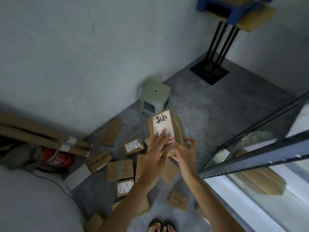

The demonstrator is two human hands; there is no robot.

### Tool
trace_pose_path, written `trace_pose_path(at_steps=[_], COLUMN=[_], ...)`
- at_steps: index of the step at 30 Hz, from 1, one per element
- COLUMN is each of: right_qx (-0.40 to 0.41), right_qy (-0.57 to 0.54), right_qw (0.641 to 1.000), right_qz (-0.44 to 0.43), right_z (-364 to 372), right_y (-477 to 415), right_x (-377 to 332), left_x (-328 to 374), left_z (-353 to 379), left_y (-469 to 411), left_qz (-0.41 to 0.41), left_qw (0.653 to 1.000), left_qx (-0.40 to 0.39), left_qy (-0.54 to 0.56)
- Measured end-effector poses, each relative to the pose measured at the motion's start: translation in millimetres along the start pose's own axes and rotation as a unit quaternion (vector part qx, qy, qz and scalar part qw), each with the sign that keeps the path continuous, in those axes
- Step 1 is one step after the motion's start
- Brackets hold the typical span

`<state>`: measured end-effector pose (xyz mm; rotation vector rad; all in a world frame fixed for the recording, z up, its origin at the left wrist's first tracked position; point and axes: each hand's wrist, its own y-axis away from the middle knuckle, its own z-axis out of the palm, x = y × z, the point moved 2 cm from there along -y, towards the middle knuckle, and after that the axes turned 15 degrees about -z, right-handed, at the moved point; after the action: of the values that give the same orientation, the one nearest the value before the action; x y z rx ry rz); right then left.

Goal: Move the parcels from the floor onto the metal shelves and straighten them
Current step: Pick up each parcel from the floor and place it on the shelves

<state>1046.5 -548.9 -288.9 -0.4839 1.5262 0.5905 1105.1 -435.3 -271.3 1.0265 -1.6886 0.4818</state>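
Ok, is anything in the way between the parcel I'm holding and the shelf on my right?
Nothing visible. The parcel is up off the floor, with open space between it and the shelf rail. Flat cardboard lies on the shelf board below the rail.

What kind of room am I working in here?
Probably a parcel storeroom: labelled parcels strewn on the floor, a metal shelf at right, cardboard tubes beside a fire extinguisher.

Shelf rail [260, 162] bars the right; parcels [120, 169] crowd the floor.
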Motion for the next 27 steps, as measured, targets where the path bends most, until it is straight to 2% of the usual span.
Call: trace_pose_path(at_steps=[6, 9, 10, 12, 14, 16, 20, 25, 27], right_qx=[0.034, 0.013, -0.001, -0.028, -0.053, -0.061, -0.048, -0.007, 0.013], right_qy=[-0.104, -0.146, -0.154, -0.176, -0.201, -0.218, -0.204, -0.152, -0.149], right_qw=[0.988, 0.978, 0.975, 0.968, 0.96, 0.952, 0.947, 0.951, 0.947], right_qz=[-0.111, -0.149, -0.16, -0.176, -0.188, -0.205, -0.242, -0.27, -0.283], right_z=[2.6, -12.0, -17.6, -28.7, -42.0, -59.8, -110.7, -164.7, -177.6], right_y=[-3.1, 14.6, 21.4, 37.8, 54.6, 70.8, 95.8, 126.4, 136.8], right_x=[-189.8, -249.0, -262.4, -285.0, -302.9, -316.7, -335.4, -358.5, -363.5], left_x=[170.3, 230.5, 247.4, 279.4, 304.2, 325.6, 356.5, 380.6, 382.4], left_z=[-74.9, -106.4, -113.8, -121.5, -117.9, -110.5, -102.2, -82.7, -67.6], left_y=[13.3, 19.8, 22.7, 35.1, 54.6, 78.9, 109.7, 140.0, 156.4], left_qz=[0.151, 0.156, 0.137, 0.121, 0.137, 0.144, 0.147, 0.145, 0.155], left_qw=[0.981, 0.974, 0.976, 0.977, 0.969, 0.96, 0.957, 0.962, 0.953], left_qx=[0.03, 0.085, 0.09, 0.053, -0.007, -0.034, -0.013, -0.074, -0.026], left_qy=[0.116, 0.137, 0.145, 0.169, 0.205, 0.237, 0.251, 0.22, 0.259])
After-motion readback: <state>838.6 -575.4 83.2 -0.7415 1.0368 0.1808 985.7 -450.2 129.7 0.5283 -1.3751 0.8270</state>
